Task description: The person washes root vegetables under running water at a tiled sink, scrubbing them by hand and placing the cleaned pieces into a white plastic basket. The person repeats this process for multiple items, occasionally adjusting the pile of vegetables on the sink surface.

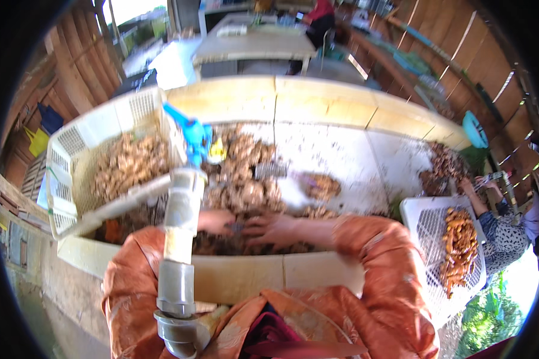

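Both my hands are down among knobbly brown rhizomes (242,194), like ginger or turmeric, in a white tiled trough. My right hand (269,230) lies over the roots near the trough's front wall, its fingers spread and pointing left. My left hand (217,221) is just left of it, partly hidden behind a grey pipe (181,230); its fingertips sink into the roots. A small greyish bit shows between the hands, too blurred to name. Past the hands, a grey block-shaped thing (270,170) lies beside the pile, and a smaller heap of roots (323,186) sits to its right.
A white plastic crate (60,173) of roots stands at the left, near a blue tap (191,134) on the pipe. Another white crate (425,233) holds orange-brown roots at the right. Beyond it a co-worker's hands (476,184) work by a dark root heap (446,170).
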The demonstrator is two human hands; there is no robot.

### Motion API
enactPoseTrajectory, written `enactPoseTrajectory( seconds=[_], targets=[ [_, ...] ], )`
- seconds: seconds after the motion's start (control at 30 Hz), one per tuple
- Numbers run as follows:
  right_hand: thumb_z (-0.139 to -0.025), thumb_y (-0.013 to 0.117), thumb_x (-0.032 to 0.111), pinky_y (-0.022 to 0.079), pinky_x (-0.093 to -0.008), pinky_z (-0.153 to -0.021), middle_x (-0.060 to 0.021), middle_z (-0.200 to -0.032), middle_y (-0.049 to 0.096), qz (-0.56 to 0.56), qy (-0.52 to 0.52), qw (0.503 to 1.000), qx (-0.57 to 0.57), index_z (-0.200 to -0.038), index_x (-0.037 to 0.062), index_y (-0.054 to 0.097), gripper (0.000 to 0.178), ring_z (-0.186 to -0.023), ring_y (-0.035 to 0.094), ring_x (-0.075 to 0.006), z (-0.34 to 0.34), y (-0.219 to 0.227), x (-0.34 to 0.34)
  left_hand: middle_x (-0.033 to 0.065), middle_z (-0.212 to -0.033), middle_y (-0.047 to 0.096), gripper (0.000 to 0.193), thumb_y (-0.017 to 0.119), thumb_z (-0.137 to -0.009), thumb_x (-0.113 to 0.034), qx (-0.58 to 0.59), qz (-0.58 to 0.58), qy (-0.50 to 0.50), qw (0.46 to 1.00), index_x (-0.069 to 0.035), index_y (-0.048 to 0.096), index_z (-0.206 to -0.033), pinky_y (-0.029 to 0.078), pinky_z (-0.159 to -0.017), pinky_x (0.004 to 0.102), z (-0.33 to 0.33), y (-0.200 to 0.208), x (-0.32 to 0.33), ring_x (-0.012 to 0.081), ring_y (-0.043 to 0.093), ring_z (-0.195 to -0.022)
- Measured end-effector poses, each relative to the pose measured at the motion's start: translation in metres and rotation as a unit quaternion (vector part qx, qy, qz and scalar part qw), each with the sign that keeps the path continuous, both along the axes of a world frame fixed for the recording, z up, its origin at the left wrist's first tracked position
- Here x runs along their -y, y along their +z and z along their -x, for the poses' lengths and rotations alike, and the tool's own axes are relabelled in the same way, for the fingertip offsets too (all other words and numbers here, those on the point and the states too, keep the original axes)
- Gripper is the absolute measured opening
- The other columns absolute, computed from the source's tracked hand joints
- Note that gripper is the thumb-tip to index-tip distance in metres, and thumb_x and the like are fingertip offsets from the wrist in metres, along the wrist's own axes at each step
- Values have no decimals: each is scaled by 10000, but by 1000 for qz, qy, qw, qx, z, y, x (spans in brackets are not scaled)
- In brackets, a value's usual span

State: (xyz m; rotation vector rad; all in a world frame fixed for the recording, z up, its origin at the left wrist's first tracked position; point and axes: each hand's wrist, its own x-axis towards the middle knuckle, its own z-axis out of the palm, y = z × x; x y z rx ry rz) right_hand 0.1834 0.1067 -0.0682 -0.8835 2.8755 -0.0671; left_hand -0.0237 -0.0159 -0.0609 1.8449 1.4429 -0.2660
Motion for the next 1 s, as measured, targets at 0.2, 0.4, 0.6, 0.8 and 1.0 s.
enactPoseTrajectory(
  seconds=[0.2,0.4,0.6,0.8,1.0],
  targets=[
    [-707,648,284,493,-417,-762,-120,-1083,569,132,-100,984,-63,-1113,70,497,483,-1016,535,-300,42,13,-2,104,-1067,583,412,535,-858,-381,138,-132,190,963,-85,514,-1144,455,-748,389,40,-1,10,236,566,-907],
    [-878,439,474,454,-406,-725,-235,-877,607,406,-404,819,-12,-986,-38,534,532,-819,599,-341,83,67,-5,24,-1419,276,674,463,-831,-592,461,-176,529,690,-244,265,-1374,307,-925,486,32,32,18,185,343,-1240],
    [-913,350,517,374,-427,-936,-269,-1264,419,741,-453,495,-18,-1326,-1,292,665,-1118,457,-339,98,69,47,66,-1441,203,877,484,-781,-663,554,-247,577,548,-202,102,-1422,353,-951,441,-21,13,-24,259,361,-1234],
    [-933,301,474,318,-394,-991,-243,-1324,382,544,-501,658,-146,-1343,10,274,620,-1209,394,-344,108,22,54,52,-1282,439,675,451,-780,-660,664,-110,599,435,-218,393,-1287,376,-911,476,-27,0,-33,258,445,-1140],
    [-935,296,469,301,-370,-1005,-237,-1332,369,589,-533,599,-103,-1335,-6,275,621,-1216,386,-337,121,19,1,72,-1366,325,776,372,-808,-652,687,-73,547,472,-180,215,-1403,352,-955,438,-32,32,-32,261,366,-1205]
  ],
)
